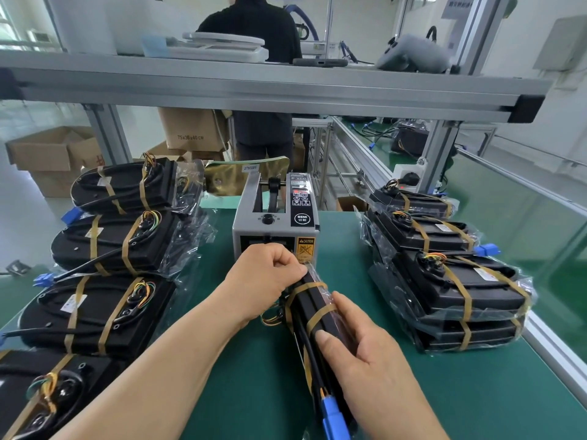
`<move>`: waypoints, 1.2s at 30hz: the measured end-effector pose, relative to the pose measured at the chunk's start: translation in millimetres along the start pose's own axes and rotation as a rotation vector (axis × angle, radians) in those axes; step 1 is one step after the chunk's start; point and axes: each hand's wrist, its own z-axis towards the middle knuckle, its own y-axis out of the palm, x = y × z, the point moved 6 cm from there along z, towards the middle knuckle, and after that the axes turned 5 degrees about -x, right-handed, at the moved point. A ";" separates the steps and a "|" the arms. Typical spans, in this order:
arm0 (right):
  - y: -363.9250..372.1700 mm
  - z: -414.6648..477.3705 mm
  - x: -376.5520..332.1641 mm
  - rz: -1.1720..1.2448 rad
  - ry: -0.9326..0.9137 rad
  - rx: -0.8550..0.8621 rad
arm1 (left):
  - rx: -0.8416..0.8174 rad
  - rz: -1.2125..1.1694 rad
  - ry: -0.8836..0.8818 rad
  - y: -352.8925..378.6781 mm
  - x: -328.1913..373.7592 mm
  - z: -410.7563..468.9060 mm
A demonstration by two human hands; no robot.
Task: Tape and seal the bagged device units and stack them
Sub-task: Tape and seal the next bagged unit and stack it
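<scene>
Lower centre of frame: one bagged unit (317,308) is being held on edge over the green counter (247,392), its length running from the dispenser front down toward the bottom edge. The left hand (270,274) is reaching in from lower left. Its grip is closed tight, fingers curled and pinching the clear bag at the unit's far end, just in front of the tape dispenser (274,217). Cannot tell whether a strip of tape is between those fingers. The right hand (365,354) is wrapping the unit's near half, thumb lying on the upper face and fingers curling over the right side, so the grip is closed round bag and unit together. Tan bands are crossing the unit in two places. Coloured wires are showing at its left side, and a blue plug (333,417) is sticking out at the near end, at the bottom of the frame. The dispenser is standing at centre frame, grey, with a black control panel and a yellow caution label. Left side: a row of bagged units (120,242) is lying flat and overlapping, running from upper left to lower left. Right side: a stack of bagged units (451,290) is sitting near the counter's edge. Upper frame: an aluminium shelf (254,87) is spanning the width, a person in dark clothes (254,27) is standing behind it, and cardboard boxes (47,154) are sitting on the floor at left.
</scene>
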 end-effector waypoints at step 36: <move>-6.8 42.8 -29.3 -0.395 0.038 -0.225 | -0.055 -0.386 -0.253 -2.1 -22.8 1.3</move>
